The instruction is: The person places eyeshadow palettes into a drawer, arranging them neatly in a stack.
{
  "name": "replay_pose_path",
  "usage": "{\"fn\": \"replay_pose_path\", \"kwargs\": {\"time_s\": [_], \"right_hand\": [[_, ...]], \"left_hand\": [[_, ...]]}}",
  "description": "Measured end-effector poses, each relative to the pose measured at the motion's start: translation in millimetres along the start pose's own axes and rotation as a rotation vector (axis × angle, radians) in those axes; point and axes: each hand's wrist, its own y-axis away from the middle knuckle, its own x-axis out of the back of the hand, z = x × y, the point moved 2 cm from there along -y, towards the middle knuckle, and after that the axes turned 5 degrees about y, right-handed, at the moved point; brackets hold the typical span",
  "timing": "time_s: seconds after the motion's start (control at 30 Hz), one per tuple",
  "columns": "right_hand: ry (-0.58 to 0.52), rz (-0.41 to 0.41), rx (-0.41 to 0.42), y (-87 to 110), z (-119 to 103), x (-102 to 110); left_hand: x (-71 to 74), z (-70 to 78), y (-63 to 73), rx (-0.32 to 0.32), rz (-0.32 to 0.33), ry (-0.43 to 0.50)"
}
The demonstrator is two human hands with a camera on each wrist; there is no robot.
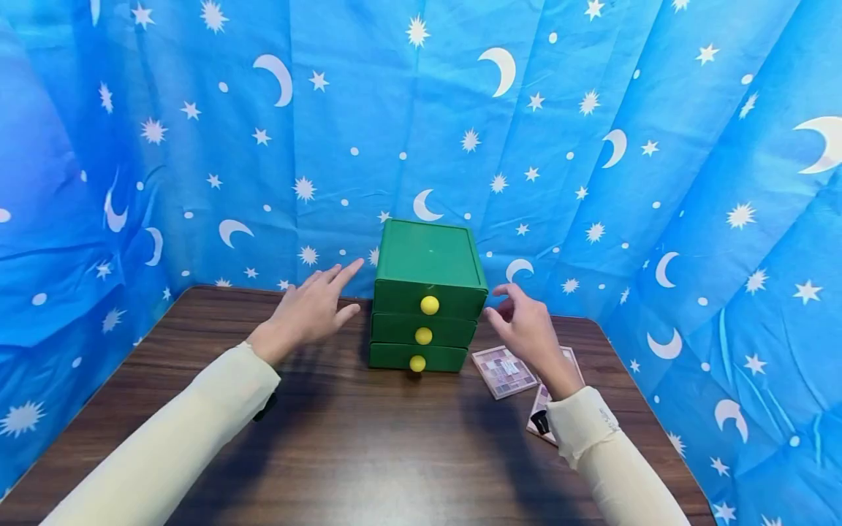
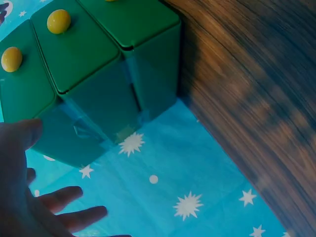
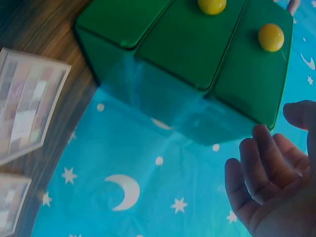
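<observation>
A green box with three stacked drawers point(image 1: 427, 299) stands upright at the back of the table, each drawer front bearing a round yellow knob. To its left my left hand point(image 1: 310, 305) hovers with fingers spread and nothing in it. My right hand point(image 1: 522, 325) is at the box's right side, near the top drawer's corner, its fingers loosely bent and holding nothing. In the right wrist view, the fingertips point(image 3: 259, 131) come right by the top drawer's lower corner. The left wrist view shows the thumb point(image 2: 30, 131) overlapping the box's side.
Two flat square palettes with small coloured tiles lie right of the box, one palette point(image 1: 503, 371) beside it and another palette point(image 1: 541, 405) partly under my right wrist in view. A blue star-and-moon curtain point(image 1: 368, 146) hangs behind the dark wooden table point(image 1: 368, 446).
</observation>
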Motion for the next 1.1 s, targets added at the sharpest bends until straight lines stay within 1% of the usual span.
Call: {"fn": "replay_pose_path", "kwargs": {"time_s": [0.13, 0.2, 0.27, 0.33, 0.47, 0.57, 0.67, 0.83, 1.1], "right_hand": [[-0.031, -0.019, 0.05, -1.7, -9.7, -9.5], [-0.043, -0.039, 0.071, -3.0, -14.4, -14.2], [-0.055, -0.064, 0.081, -4.7, -19.8, -18.5], [-0.066, -0.095, 0.089, -6.5, -25.8, -22.4], [-0.075, -0.165, 0.103, -10.6, -37.4, -30.8], [-0.069, -0.206, 0.106, -13.1, -43.8, -37.0], [-0.063, -0.229, 0.107, -14.7, -47.5, -42.3], [-0.073, -0.229, 0.122, -17.0, -51.2, -46.7], [-0.08, -0.214, 0.11, -17.8, -51.0, -48.2]], "left_hand": [[-0.9, 6.5, -2.5, -0.109, 0.109, 0.024], [-1.7, 8.7, -4.2, -0.15, 0.15, 0.032], [-2.8, 10.7, -5.9, -0.178, 0.171, 0.041], [-4.1, 12.5, -7.7, -0.197, 0.179, 0.051], [-7.0, 15.5, -10.3, -0.218, 0.197, 0.057], [-8.8, 17.3, -11.7, -0.228, 0.233, 0.057], [-10.5, 19.0, -13.8, -0.241, 0.266, 0.058], [-12.0, 20.6, -16.0, -0.254, 0.292, 0.069], [-11.8, 22.7, -18.3, -0.243, 0.28, 0.064]]}}
